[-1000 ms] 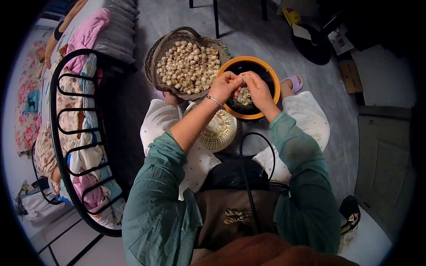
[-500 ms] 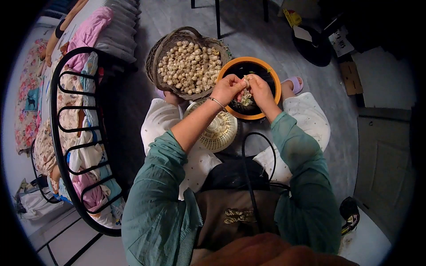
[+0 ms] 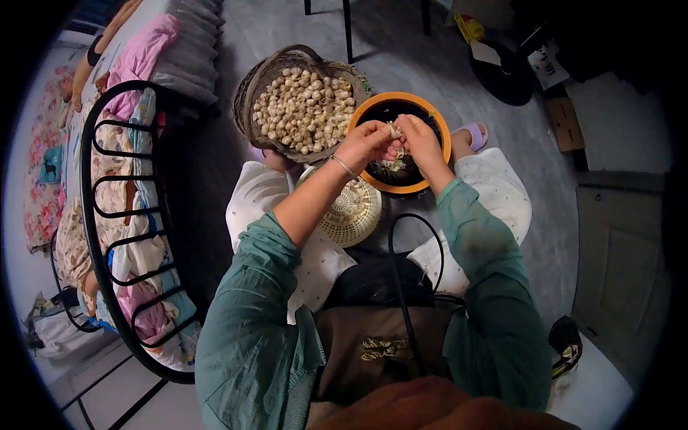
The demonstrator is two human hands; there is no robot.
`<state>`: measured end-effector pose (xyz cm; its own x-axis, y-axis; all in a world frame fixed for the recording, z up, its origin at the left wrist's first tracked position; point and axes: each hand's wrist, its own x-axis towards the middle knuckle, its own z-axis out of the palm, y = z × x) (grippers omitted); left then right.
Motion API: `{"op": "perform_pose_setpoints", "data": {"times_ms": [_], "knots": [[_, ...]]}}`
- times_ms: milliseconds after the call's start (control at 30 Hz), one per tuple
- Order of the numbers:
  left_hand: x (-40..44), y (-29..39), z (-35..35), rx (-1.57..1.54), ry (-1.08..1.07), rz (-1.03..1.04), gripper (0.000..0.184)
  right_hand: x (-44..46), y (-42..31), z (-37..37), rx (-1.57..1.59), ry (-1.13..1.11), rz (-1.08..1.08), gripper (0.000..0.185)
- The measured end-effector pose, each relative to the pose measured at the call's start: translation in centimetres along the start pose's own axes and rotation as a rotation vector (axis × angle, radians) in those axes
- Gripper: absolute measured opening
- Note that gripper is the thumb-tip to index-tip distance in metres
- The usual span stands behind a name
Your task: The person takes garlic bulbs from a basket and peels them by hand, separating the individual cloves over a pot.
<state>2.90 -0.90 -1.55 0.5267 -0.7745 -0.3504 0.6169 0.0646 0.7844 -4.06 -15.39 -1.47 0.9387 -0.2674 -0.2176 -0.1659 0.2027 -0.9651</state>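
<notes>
My left hand [image 3: 364,147], with a thin bracelet at the wrist, is closed with its fingertips on a pale garlic bulb [image 3: 394,131]. From the other side, my right hand [image 3: 423,143] pinches the same bulb. Both hands meet over an orange-rimmed bucket [image 3: 446,140], where bits of whitish garlic skin [image 3: 390,165] lie on the dark inside. Left of it stands a woven basket [image 3: 247,97] full of garlic bulbs [image 3: 304,107]. Below my left forearm is a cream plastic colander [image 3: 351,218], partly covered by the arm; its contents are hard to make out.
A black metal bed frame [image 3: 89,215] with bedding runs along the left, and another person's limb [image 3: 104,39] rests on the bed. Dark furniture legs [image 3: 349,32] stand ahead. At the right are a cardboard box [image 3: 566,123] and a grey door [image 3: 620,251].
My fingers have shifted slightly around the garlic bulb, and more of the bulb shows between them. The pale skin under the hands looks different. The basket, bucket and colander stay in place.
</notes>
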Motion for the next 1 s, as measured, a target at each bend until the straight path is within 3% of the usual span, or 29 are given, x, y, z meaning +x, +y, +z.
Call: {"op": "perform_pose_setpoints", "data": {"times_ms": [233, 300, 433, 533, 600, 700, 1000], "knots": [[-0.1, 0.2, -0.4, -0.112, -0.041, 0.027, 0.025, 0.1, 0.5, 0.1, -0.057, -0.023, -0.062, 0.024], [0.0, 0.4, -0.6, -0.146, -0.047, 0.018, 0.026, -0.2, 0.0, -0.2, 0.201, -0.052, 0.103, 0.022], [0.1, 0.6, -0.7, -0.169, -0.046, -0.022, 0.027, -0.1, -0.7, -0.4, 0.346, -0.053, 0.085, 0.021], [0.1, 0.6, -1.0, -0.13, -0.054, -0.053, 0.025, -0.4, -1.6, 0.2, 0.069, -0.012, 0.041, 0.019], [0.1, 0.5, -0.9, -0.081, -0.039, -0.041, 0.024, -0.4, -1.5, 0.9, -0.074, -0.017, -0.238, 0.017], [-0.1, 0.5, -0.4, 0.011, -0.011, -0.023, 0.023, -0.5, -1.1, 0.4, -0.289, -0.042, -0.261, 0.015], [0.0, 0.0, 0.1, 0.176, 0.01, 0.072, 0.024, 0.0, 0.0, 0.1, -0.27, 0.054, -0.321, 0.017]]}}
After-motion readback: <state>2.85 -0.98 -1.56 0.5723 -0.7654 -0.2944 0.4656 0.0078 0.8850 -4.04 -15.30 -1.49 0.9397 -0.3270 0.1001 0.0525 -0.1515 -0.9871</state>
